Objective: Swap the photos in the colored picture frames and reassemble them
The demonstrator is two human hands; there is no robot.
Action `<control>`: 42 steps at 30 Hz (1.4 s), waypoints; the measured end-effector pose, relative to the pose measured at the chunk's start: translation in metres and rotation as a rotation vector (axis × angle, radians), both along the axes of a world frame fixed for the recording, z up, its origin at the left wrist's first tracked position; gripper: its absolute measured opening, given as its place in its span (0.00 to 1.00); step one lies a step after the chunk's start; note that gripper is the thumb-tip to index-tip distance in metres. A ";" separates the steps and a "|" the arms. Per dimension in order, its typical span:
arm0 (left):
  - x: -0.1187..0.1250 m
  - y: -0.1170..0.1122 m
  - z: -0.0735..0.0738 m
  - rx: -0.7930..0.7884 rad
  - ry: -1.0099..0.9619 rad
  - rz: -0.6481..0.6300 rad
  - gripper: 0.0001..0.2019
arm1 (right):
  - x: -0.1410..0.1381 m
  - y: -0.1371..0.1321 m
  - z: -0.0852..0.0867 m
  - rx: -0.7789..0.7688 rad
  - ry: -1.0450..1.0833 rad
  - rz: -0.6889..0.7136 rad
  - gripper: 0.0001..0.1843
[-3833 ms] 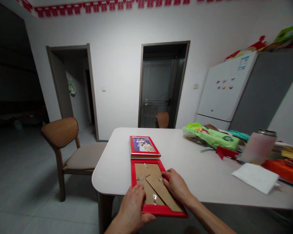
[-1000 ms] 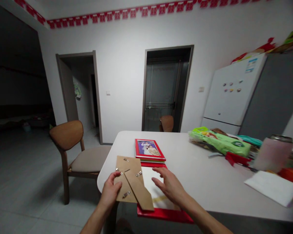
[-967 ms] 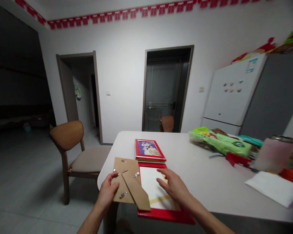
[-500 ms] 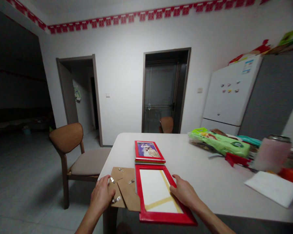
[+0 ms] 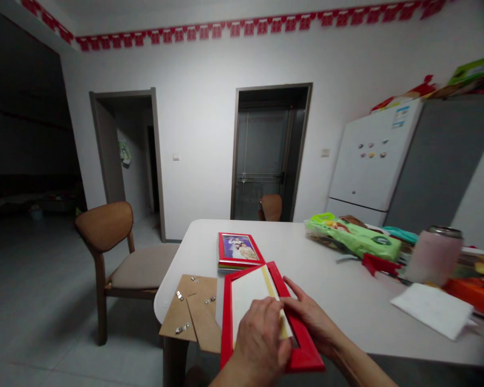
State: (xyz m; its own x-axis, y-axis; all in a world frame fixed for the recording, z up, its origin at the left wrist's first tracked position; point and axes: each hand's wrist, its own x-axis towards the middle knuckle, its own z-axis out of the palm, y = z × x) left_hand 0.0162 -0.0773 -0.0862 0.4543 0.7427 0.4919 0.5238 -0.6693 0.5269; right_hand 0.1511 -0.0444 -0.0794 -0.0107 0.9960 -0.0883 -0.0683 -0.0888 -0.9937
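A red picture frame point(image 5: 227, 322) lies face down at the table's near edge, turned a little. In its opening sits a white sheet point(image 5: 244, 290) with yellow strips along it. My right hand point(image 5: 312, 317) grips the frame's right side, its thumb over the inner edge. My left hand point(image 5: 262, 333) is over the sheet, fingers curled down by the yellow strip; what its fingertips pinch is hidden. To the left is a brown backing board point(image 5: 197, 312) with several metal clips, overhanging the table edge. Behind lies a stack of red frames point(image 5: 240, 250), a photo showing on top.
A white table point(image 5: 302, 258) holds a green package point(image 5: 355, 239), a pink jar with a metal lid point(image 5: 435, 255) and a folded white paper point(image 5: 433, 309) on the right. A wooden chair point(image 5: 141, 266) stands at the left. A fridge point(image 5: 375, 156) is at the back right.
My left hand has left the brown board and moved right onto the white sheet in the frame. The frame has turned slightly, and my right hand now grips its side more firmly.
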 end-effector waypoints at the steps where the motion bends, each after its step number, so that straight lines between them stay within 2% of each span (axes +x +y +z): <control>1: -0.002 0.001 0.005 0.035 -0.004 -0.007 0.24 | 0.001 0.002 -0.001 0.014 -0.033 -0.017 0.42; 3: -0.012 0.005 0.012 0.088 -0.068 0.048 0.23 | 0.005 0.009 -0.006 0.032 -0.115 -0.059 0.42; 5: -0.030 0.010 0.015 0.096 -0.191 0.188 0.21 | 0.013 0.017 -0.013 0.036 -0.229 -0.098 0.40; 7: -0.053 0.017 0.012 0.045 -0.304 0.342 0.18 | 0.022 0.024 -0.022 0.042 -0.390 -0.128 0.35; 9: -0.076 0.022 0.002 -0.041 -0.366 0.451 0.15 | 0.032 0.030 -0.032 0.055 -0.577 -0.153 0.31; 13: -0.108 0.026 -0.030 -0.191 -0.356 0.551 0.15 | 0.044 0.036 -0.048 0.086 -0.901 -0.218 0.25; 16: -0.114 0.024 -0.050 -0.248 -0.235 0.559 0.16 | 0.046 0.036 -0.053 0.123 -1.059 -0.263 0.24; 18: -0.114 0.022 -0.056 -0.252 -0.151 0.564 0.16 | 0.045 0.035 -0.054 0.144 -1.137 -0.263 0.23; 21: -0.114 0.019 -0.055 -0.206 -0.036 0.572 0.16 | 0.043 0.034 -0.054 0.151 -1.222 -0.229 0.22; 27: -0.110 0.012 -0.046 -0.091 0.120 0.557 0.16 | 0.042 0.034 -0.055 0.127 -1.295 -0.219 0.23; 29: -0.105 0.008 -0.043 -0.042 0.174 0.478 0.20 | 0.040 0.035 -0.056 0.121 -1.301 -0.231 0.23; 32: -0.093 0.005 -0.040 -0.050 0.305 0.282 0.31 | 0.035 0.038 -0.056 0.131 -1.300 -0.244 0.23; 35: -0.080 0.009 -0.044 -0.105 0.440 0.210 0.32 | 0.029 0.042 -0.058 0.183 -1.264 -0.240 0.21; 39: -0.077 0.026 -0.053 -0.003 0.424 0.268 0.26 | 0.018 0.039 -0.053 0.423 -1.161 -0.277 0.21; 42: -0.087 0.035 -0.046 0.133 0.225 0.304 0.24 | 0.004 0.027 -0.040 0.560 -0.959 -0.285 0.20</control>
State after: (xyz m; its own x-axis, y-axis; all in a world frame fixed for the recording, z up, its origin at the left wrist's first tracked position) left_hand -0.0712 -0.0421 -0.1325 0.3313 0.7966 0.5057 0.8007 -0.5209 0.2959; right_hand 0.1547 -0.0171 -0.1191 0.0538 0.8537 0.5179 0.7920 0.2794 -0.5428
